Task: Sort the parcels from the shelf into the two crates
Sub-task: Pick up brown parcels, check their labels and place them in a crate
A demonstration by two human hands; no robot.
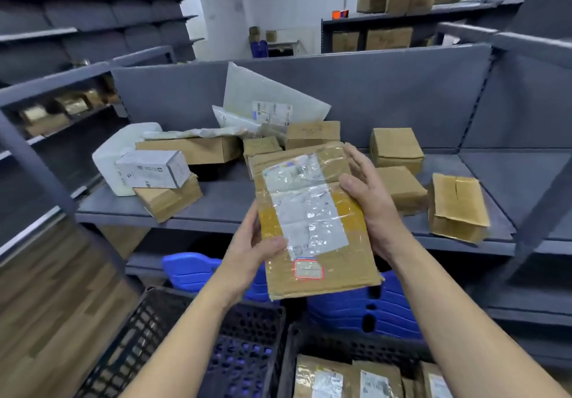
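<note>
Below the grey shelf [495, 174] sits the left crate [148, 320]. In front of the shelf, the left hand [257, 252] pinches a flat taped parcel [309, 221], thumb on top. The right hand [368, 199] grips its opposite edge, fingers together. The right crate [325, 342], also below the shelf, holds parcels.

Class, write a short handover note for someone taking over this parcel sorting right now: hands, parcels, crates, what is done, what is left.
Left hand grips the flat parcel at its lower left edge; right hand holds its right edge, above the crates.
Right crate already holds several parcels; none show in the left crate.
Done: some parcels sorted.
Left: place this one, then clear the shelf, which carries many boxes and mailers.
</note>
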